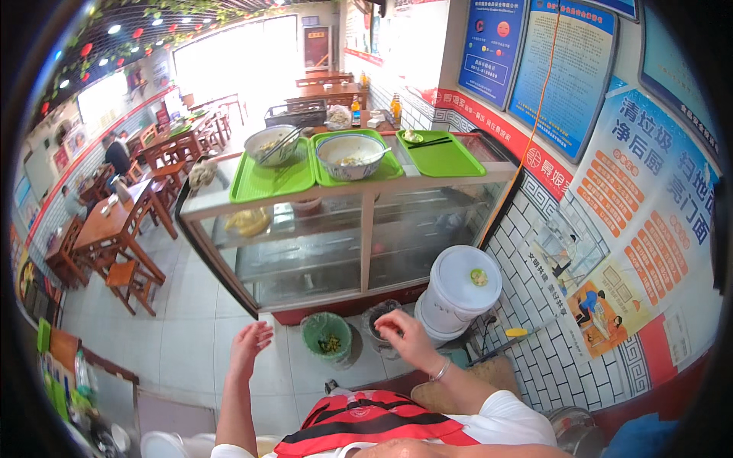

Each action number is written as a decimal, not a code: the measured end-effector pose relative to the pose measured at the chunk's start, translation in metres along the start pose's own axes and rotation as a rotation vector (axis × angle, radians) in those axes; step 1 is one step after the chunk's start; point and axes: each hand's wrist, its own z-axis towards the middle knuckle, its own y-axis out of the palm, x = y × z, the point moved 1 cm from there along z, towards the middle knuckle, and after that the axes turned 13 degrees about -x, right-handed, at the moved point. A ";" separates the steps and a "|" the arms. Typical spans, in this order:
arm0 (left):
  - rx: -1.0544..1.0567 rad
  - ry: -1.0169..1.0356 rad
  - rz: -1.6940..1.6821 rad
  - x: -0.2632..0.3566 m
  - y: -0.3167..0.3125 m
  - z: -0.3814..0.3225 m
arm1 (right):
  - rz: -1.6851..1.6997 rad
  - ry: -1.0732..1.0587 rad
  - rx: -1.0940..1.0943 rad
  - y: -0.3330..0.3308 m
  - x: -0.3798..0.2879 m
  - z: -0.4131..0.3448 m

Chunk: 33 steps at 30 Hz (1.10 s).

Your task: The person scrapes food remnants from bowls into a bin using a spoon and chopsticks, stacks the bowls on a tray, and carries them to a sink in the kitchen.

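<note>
My left hand [252,342] is raised with its fingers a little bent and apart, holding nothing, left of a green waste bin [326,338] with food scraps in its liner. My right hand [404,334] hangs above a dark lined bin [381,323], fingers curved, nothing seen in them. Beyond both hands stands a glass display cabinet [366,240]. On its top lie a green tray [243,186] with a bowl [272,146] and chopsticks, a green tray [392,169] with a bowl [350,157] and a spoon, and a green tray [458,163] with black chopsticks and a small green dish [411,136].
White stacked buckets [464,280], a small dish [479,277] on their lid, stand right by the tiled wall [564,343]. A cloth [202,174] lies at the cabinet's left corner. Wooden tables [109,223] and stools fill the left. People sit farther back.
</note>
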 end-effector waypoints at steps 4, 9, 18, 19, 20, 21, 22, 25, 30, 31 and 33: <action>-0.139 0.114 -0.010 0.083 -0.004 0.095 | 0.189 0.045 0.153 -0.033 0.015 0.096; -0.330 0.065 -0.049 0.137 0.034 0.184 | 0.304 0.013 0.325 -0.072 0.027 0.179; -0.468 0.016 -0.287 0.177 0.120 0.300 | -0.439 0.007 0.596 -0.266 0.113 0.297; -0.447 -0.012 -0.322 0.178 0.126 0.311 | -0.594 0.011 0.600 -0.297 0.131 0.317; -0.433 -0.011 -0.323 0.178 0.131 0.321 | -0.757 -0.051 0.593 -0.324 0.149 0.335; -0.395 -0.010 -0.295 0.178 0.136 0.330 | -0.878 -0.028 0.559 -0.346 0.167 0.354; -0.341 -0.009 -0.264 0.177 0.141 0.339 | -0.993 0.009 0.528 -0.366 0.187 0.372; -0.272 -0.034 -0.195 0.176 0.153 0.359 | -1.165 0.228 0.374 -0.403 0.243 0.413; -0.327 -0.083 -0.206 0.183 0.160 0.379 | -1.274 0.427 0.094 -0.441 0.298 0.459; -0.340 -0.101 -0.208 0.185 0.160 0.382 | -1.315 0.403 0.079 -0.444 0.303 0.463; -0.349 -0.143 -0.217 0.189 0.160 0.387 | -1.402 0.436 -0.059 -0.452 0.309 0.472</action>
